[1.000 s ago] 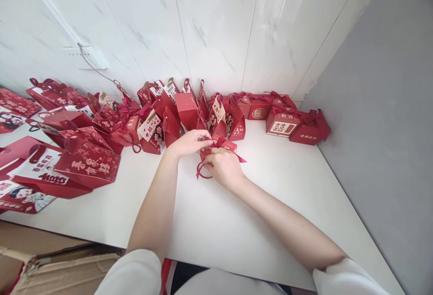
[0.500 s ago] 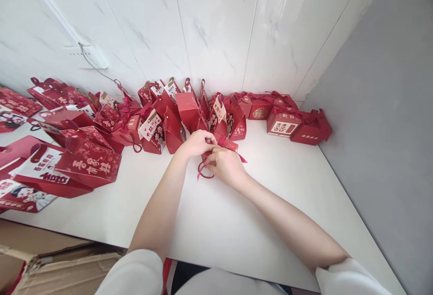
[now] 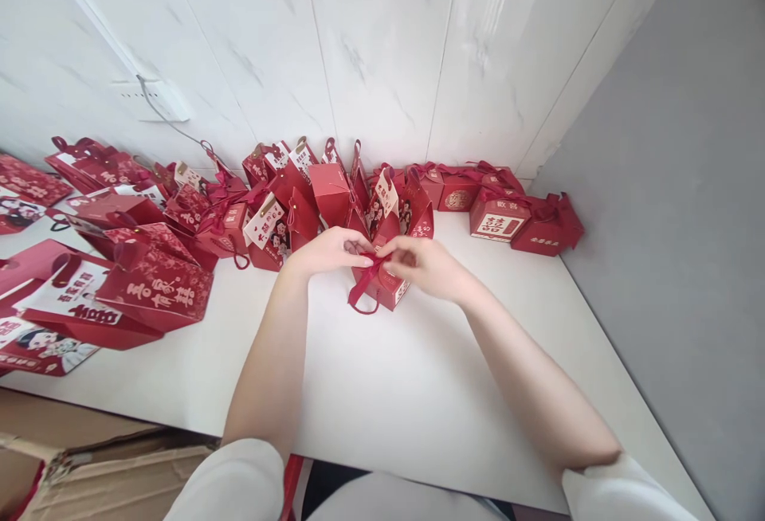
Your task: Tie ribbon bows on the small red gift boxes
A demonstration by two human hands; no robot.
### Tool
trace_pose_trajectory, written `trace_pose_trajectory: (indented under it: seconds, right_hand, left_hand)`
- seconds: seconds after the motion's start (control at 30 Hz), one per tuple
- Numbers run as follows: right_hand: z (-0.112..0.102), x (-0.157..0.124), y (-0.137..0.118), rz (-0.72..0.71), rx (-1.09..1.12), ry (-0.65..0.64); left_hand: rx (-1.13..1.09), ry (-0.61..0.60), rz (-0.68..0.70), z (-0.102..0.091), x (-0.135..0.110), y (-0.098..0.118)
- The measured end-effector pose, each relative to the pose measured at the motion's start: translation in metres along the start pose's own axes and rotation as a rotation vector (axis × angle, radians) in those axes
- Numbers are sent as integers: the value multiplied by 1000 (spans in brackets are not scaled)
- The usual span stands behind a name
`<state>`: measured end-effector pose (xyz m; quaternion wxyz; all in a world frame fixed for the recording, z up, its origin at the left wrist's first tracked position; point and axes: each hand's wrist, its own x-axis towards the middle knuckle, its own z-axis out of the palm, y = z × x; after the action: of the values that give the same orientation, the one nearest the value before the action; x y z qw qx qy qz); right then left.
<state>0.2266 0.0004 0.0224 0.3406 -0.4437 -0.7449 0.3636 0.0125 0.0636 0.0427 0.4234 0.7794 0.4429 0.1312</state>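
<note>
A small red gift box with a white patterned label sits on the white table in front of me, a cord handle hanging from its near side. Across its top runs a dark red ribbon, one tail draped toward me. My left hand pinches the ribbon at the box's left, thumb and forefinger pressed together. From the right, my right hand has its fingertips closed on the ribbon at the same spot. The knot itself is partly hidden behind the fingers.
Several red gift boxes with handles crowd the table's left side, such as a large one. More bow-tied boxes stand along the tiled wall. A grey panel bounds the right. Below the table edge, left, is a cardboard box.
My right hand has moved up and right, off the box's front, so the box and its label now show. The ribbon tail now lies over the front left.
</note>
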Motion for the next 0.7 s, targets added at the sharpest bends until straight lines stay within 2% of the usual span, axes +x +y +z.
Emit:
trace_pose_trajectory:
  seconds: [0.1,0.17,0.3,0.47,0.7]
  right_hand:
    - [-12,7,13,95,47,288]
    - [-11,14,24,163,83,378]
    - [2,23,38,253,201,307]
    - [15,25,41,279,324,271]
    - [9,25,40,219,352,305]
  left_hand:
    - [11,50,4,-7,-7,2]
    - [3,122,21,-6,-7,3]
    - [-48,215,67,5,-2,8]
    - [-181,201,39,16,3,9]
    - [-165,137,-25,9,2,6]
